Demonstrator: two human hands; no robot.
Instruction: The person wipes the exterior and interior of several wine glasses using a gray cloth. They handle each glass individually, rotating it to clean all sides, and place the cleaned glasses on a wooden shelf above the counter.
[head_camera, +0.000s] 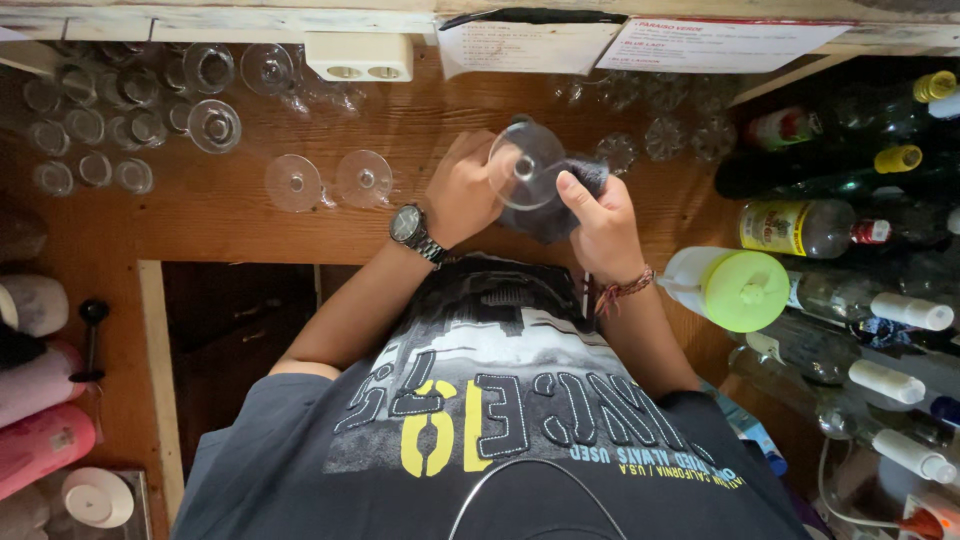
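Wine glass (524, 165), foot turned up toward me, sits between both my hands above the wooden counter (250, 215). My left hand (462, 190) is closed around its far side; my right hand (600, 225) presses a dark cloth (556, 214) against the bowl, thumb on top. Two upturned glasses (328, 181) stand just left of my watch (407, 225), more clustered beyond. Bottles (850, 240) and a green-capped bottle (738, 289) crowd close by my right wrist.
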